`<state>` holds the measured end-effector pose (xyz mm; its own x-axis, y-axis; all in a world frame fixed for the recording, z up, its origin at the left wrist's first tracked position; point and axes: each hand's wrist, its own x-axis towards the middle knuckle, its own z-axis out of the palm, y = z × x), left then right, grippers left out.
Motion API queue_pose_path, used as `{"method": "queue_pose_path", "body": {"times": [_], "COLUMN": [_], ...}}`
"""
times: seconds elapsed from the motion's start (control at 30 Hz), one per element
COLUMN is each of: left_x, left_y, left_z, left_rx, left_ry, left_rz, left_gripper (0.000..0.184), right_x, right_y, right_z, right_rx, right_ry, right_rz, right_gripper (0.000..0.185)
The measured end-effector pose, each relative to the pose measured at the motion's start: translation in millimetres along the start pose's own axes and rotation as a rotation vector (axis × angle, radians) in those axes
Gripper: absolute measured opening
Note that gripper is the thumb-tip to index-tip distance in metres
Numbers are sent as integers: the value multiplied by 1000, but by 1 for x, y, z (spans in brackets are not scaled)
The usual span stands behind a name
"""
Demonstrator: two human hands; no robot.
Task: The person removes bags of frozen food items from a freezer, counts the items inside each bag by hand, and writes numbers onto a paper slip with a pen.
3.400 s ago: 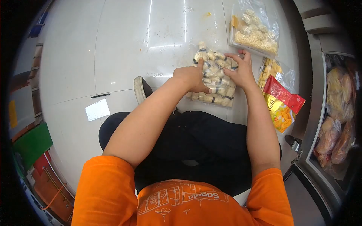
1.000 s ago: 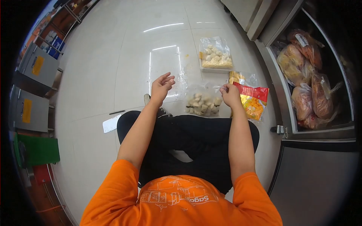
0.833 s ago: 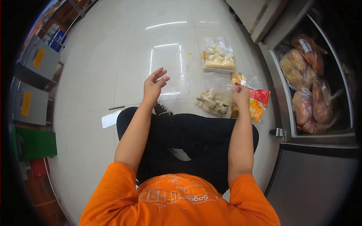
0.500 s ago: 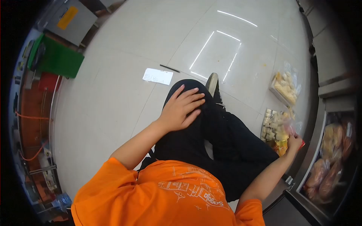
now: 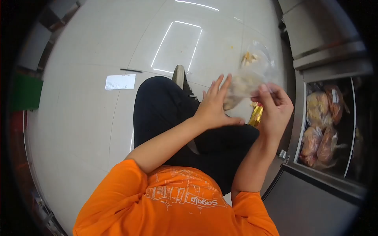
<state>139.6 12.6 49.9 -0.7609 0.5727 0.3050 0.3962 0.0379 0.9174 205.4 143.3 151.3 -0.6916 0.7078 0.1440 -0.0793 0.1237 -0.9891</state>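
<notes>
My right hand has its fingers and thumb closed on the top of a clear plastic bag. Pale, chunky pieces show inside it, blurred by motion. The bag hangs above the floor, to the right of my knee. My left hand is beside the bag's left side, fingers spread and thumb apart; whether it touches the plastic I cannot tell. Under the right hand lies a shiny gold and red packet, partly hidden. Just beyond the held bag, another clear bag with pale yellowish contents rests on the floor.
An open refrigerated compartment at the right holds several plastic-wrapped items. Its grey door stands in the lower right. A printed paper and a dark pen lie on the tiled floor. A green bin stands far left.
My left hand has left my knee and moved right to the bag. My right hand has lifted the bag of pale pieces off the floor. The view has turned right.
</notes>
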Motion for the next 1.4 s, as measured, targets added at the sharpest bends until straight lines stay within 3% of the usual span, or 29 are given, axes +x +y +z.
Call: {"method": "queue_pose_path", "body": {"times": [0.03, 0.13, 0.17, 0.23, 0.33, 0.4, 0.47, 0.73, 1.07, 1.27, 1.4], "left_x": [11, 25, 28, 28, 22, 18, 17, 16, 19, 23, 22], "left_y": [2, 3, 6, 11, 12, 19, 33, 52, 53, 57, 38], "left_z": [4, -16, -23, -39, -61, -68, -74, -79, -78, -75, -73], "left_rx": [-97, -475, -794, -1054, -1250, -1318, -1252, -1099, -1055, -1058, -998], "left_ry": [78, 69, 35, -36, -115, -149, -97, -172, -144, -146, -235], "left_rz": [45, -100, -152, -301, -437, -425, -401, -334, -378, -371, -403], "left_gripper": [82, 72, 59, 56, 58, 60, 59, 62, 61, 61, 67], "right_x": [-7, -4, 2, 13, 12, 14, 7, -27, -21, -16, -7], "right_y": [-14, -42, -43, -45, -42, -18, 7, 39, 40, 41, 53], "right_z": [14, 34, 34, 34, 2, -22, -37, -33, -32, -37, -45], "right_rx": [27, -26, -47, -93, -91, -45, -66, 54, 142, 150, 250], "right_ry": [-46, -212, -218, -243, 113, 160, 100, -135, -162, -161, -191], "right_rz": [-55, -173, -267, -457, -436, -292, -142, -102, -37, 11, -172], "right_gripper": [19, 19, 19, 19, 22, 25, 35, 44, 41, 51, 59]}}
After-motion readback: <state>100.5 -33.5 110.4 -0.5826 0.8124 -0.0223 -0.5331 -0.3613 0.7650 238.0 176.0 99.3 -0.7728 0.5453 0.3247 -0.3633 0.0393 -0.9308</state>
